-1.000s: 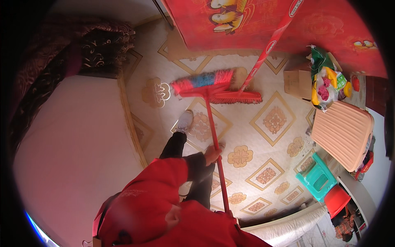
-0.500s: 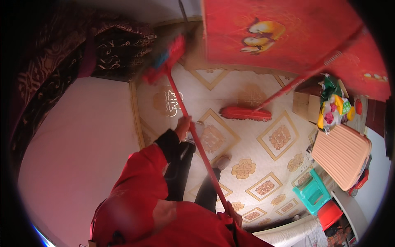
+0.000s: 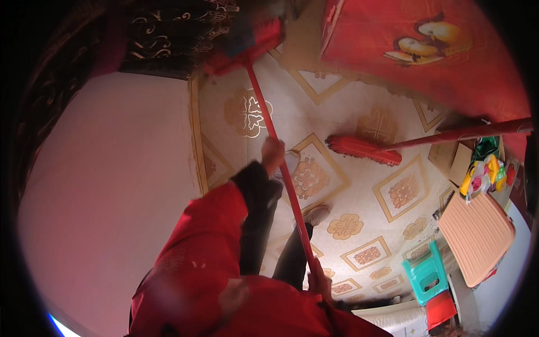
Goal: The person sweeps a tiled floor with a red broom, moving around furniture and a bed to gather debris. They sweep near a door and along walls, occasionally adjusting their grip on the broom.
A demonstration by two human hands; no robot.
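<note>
A broom with a long red handle (image 3: 292,194) runs from near my body to the far left. Its red and blue brush head (image 3: 247,48) is blurred, beside the dark patterned cloth (image 3: 160,42); I cannot tell whether it touches the floor. My left hand (image 3: 273,156) is wrapped round the middle of the handle, with the arm stretched forward. Close to my body, my right hand (image 3: 320,282) grips the handle's near end, its fingers partly hidden. To the right, a red mop (image 3: 365,149) has its flat head on the patterned floor, and its pole slants to the right edge.
A pale flat surface (image 3: 112,163) fills the left. Far right stands a red panel (image 3: 449,67) with painted birds. Along the right are a cardboard box (image 3: 460,163), colourful packages (image 3: 482,177), a ribbed pink lid-like piece (image 3: 477,238), a turquoise stool (image 3: 425,275) and a red container (image 3: 440,310).
The view has turned, so the mop and the panel sit farther right. The brush head and my left hand have shifted up and right in the picture. Both hands keep their hold.
</note>
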